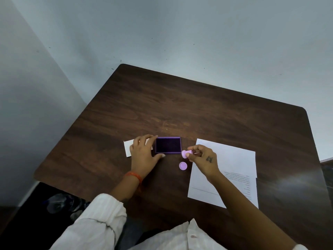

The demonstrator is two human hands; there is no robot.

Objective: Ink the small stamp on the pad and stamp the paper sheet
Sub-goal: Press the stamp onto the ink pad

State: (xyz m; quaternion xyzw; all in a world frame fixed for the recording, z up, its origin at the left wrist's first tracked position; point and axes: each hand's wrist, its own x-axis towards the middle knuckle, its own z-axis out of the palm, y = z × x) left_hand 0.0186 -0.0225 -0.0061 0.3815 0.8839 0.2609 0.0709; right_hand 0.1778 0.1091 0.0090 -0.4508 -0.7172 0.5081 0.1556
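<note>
An open purple ink pad (168, 145) with a dark inked surface lies on the brown table. My left hand (144, 154) steadies its left side, thumb at the front edge and fingers at the back corner. My right hand (202, 160) pinches the small pink stamp (186, 153) just right of the pad's front corner, held on its side a little above the table. The stamp's round pink cap (183, 166) lies on the table below it. The white paper sheet (232, 159) lies to the right, under my right wrist.
A white lid or card (128, 148) lies left of the pad, partly under my left hand. A second sheet with printed text (250, 186) sticks out beneath the paper. The dark wooden table (180, 105) meets a pale wall at the back; its left edge drops off.
</note>
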